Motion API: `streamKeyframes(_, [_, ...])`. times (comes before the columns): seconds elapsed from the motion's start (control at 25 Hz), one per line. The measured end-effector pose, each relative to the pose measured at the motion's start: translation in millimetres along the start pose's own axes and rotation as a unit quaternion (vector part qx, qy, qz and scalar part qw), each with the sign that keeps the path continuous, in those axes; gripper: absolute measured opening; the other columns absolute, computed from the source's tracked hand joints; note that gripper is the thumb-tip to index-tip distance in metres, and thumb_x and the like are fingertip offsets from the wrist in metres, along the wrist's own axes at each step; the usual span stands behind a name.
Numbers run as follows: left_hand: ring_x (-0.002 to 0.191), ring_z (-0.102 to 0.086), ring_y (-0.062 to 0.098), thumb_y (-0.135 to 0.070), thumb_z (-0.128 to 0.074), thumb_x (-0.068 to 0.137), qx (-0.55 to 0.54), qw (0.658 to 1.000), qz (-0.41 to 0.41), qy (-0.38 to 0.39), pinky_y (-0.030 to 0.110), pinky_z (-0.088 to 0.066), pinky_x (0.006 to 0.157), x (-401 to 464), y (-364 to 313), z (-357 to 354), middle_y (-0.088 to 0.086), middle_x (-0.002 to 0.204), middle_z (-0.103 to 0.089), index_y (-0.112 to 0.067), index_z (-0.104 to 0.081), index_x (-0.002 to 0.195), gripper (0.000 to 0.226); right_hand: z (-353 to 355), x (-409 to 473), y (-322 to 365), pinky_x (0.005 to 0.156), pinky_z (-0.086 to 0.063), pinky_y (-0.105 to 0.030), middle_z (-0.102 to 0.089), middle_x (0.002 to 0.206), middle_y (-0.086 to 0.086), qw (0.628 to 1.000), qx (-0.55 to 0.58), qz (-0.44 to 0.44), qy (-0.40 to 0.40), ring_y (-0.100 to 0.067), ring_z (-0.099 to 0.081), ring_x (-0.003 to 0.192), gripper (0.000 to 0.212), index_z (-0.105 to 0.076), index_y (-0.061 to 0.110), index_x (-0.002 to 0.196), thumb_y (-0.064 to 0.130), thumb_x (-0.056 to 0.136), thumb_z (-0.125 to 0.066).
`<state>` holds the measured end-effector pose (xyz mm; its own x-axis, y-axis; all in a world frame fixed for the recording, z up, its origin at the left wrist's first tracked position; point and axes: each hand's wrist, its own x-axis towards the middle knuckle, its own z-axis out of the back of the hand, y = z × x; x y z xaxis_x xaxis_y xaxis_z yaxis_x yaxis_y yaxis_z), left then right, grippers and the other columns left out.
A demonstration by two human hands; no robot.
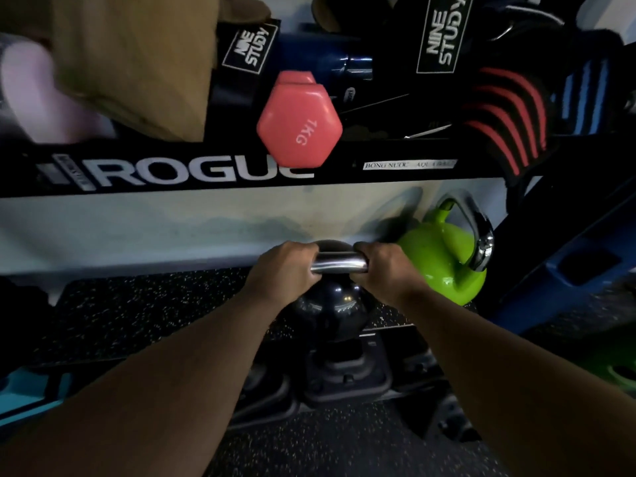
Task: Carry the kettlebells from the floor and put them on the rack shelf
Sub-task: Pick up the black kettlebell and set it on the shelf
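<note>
A black kettlebell (330,308) with a chrome handle hangs at the middle of the view, over the front edge of the speckled rubber rack shelf (144,311). My left hand (284,273) grips the left end of its handle and my right hand (389,270) grips the right end. A green kettlebell (444,259) with a chrome handle stands on the shelf just to the right, against the pale back wall. Whether the black kettlebell's base touches the shelf is hidden.
The upper shelf's black beam (206,173) runs across above. On it lie a pink 1 kg dumbbell (299,129), a brown bag (137,63) and black straps. A blue upright (568,263) stands at right. Black fittings (344,373) lie below the shelf.
</note>
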<state>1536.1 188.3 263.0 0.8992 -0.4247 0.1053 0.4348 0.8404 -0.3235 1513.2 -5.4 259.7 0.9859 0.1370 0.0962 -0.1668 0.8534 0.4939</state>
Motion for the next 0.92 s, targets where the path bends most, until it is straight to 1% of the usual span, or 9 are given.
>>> streamKeyframes(0.16, [0.058, -0.058, 0.012, -0.019, -0.068, 0.084, -0.036, 0.999, 0.034, 0.013, 0.025, -0.044, 0.049, 29, 7, -11, -0.002, 0.073, -0.062, -0.016, -0.065, 0.095, 0.012, -4, 22, -11, 0.041, -0.033, -0.008, -0.047, 0.056, 0.013, 1.0, -0.002, -0.014, -0.016, -0.009, -0.048, 0.047, 0.02, -0.058, 0.023, 0.078, 0.008, 0.075, -0.07])
streamKeyframes(0.24, [0.055, -0.057, 0.012, -0.018, -0.07, 0.083, -0.07, 0.995, 0.067, 0.031, 0.025, -0.041, 0.047, 43, 10, -10, -0.001, 0.071, -0.06, -0.014, -0.064, 0.094, 0.013, -1, 35, -15, 0.041, -0.031, -0.009, -0.05, 0.06, 0.008, 1.0, -0.007, -0.024, -0.002, -0.014, -0.05, 0.052, 0.017, -0.058, 0.021, 0.08, 0.01, 0.076, -0.07])
streamKeyframes(0.36, [0.062, -0.06, 0.018, -0.021, -0.07, 0.083, -0.08, 0.991, 0.099, 0.042, 0.032, -0.048, 0.055, 56, 12, -10, 0.003, 0.076, -0.062, -0.013, -0.062, 0.096, 0.016, -3, 53, -19, 0.043, -0.028, -0.013, -0.054, 0.07, -0.001, 0.998, -0.019, -0.046, 0.025, -0.02, -0.052, 0.061, 0.013, -0.057, 0.019, 0.085, 0.014, 0.079, -0.068])
streamKeyframes(0.44, [0.067, -0.063, 0.021, -0.023, -0.07, 0.083, -0.081, 0.991, 0.1, 0.034, 0.035, -0.053, 0.061, 59, 14, -13, 0.004, 0.079, -0.064, -0.014, -0.063, 0.097, 0.018, -4, 57, -20, 0.045, -0.03, -0.016, -0.056, 0.073, -0.002, 0.998, -0.023, -0.057, 0.027, -0.02, -0.053, 0.063, 0.012, -0.059, 0.016, 0.09, 0.015, 0.08, -0.066])
streamKeyframes(0.52, [0.068, -0.064, 0.022, -0.022, -0.068, 0.083, -0.089, 0.991, 0.098, 0.033, 0.033, -0.051, 0.057, 57, 15, -14, 0.004, 0.081, -0.064, -0.014, -0.061, 0.1, 0.02, -6, 56, -21, 0.046, -0.032, -0.019, -0.06, 0.076, -0.004, 0.997, -0.015, -0.068, 0.028, -0.021, -0.055, 0.064, 0.013, -0.06, 0.014, 0.094, 0.015, 0.082, -0.066])
streamKeyframes(0.6, [0.071, -0.063, 0.023, -0.021, -0.067, 0.083, -0.099, 0.99, 0.092, 0.038, 0.033, -0.05, 0.057, 54, 16, -12, 0.006, 0.091, -0.062, -0.014, -0.054, 0.109, 0.029, -3, 53, -18, 0.049, -0.034, -0.021, -0.061, 0.084, -0.006, 0.997, -0.002, -0.066, 0.032, -0.022, -0.058, 0.069, 0.019, -0.059, 0.015, 0.101, 0.018, 0.084, -0.067])
streamKeyframes(0.72, [0.095, -0.06, 0.025, -0.019, -0.072, 0.081, -0.099, 0.992, 0.07, 0.033, 0.038, -0.054, 0.076, 41, 15, -6, 0.01, 0.115, -0.054, -0.017, -0.042, 0.129, 0.056, 7, 45, -7, 0.069, -0.043, -0.025, -0.057, 0.108, -0.008, 0.998, 0.008, -0.044, 0.035, -0.023, -0.057, 0.091, 0.041, -0.052, 0.022, 0.121, 0.026, 0.084, -0.07])
streamKeyframes(0.8, [0.118, -0.047, 0.028, -0.019, -0.074, 0.078, -0.08, 0.994, 0.072, 0.031, 0.04, -0.048, 0.089, 24, 12, -2, 0.011, 0.131, -0.046, -0.021, -0.032, 0.14, 0.075, 15, 33, 1, 0.088, -0.047, -0.036, -0.053, 0.121, -0.009, 0.999, -0.01, -0.02, 0.03, -0.027, -0.051, 0.109, 0.053, -0.046, 0.027, 0.131, 0.03, 0.084, -0.07])
streamKeyframes(0.92, [0.132, -0.032, 0.027, -0.019, -0.075, 0.074, -0.025, 0.997, 0.064, 0.022, 0.046, -0.041, 0.099, -11, 5, 18, 0.007, 0.143, -0.037, -0.024, -0.025, 0.145, 0.087, 34, 12, 18, 0.099, -0.043, -0.046, -0.051, 0.126, -0.009, 0.997, -0.058, 0.04, 0.02, -0.028, -0.044, 0.118, 0.054, -0.044, 0.03, 0.134, 0.034, 0.085, -0.067])
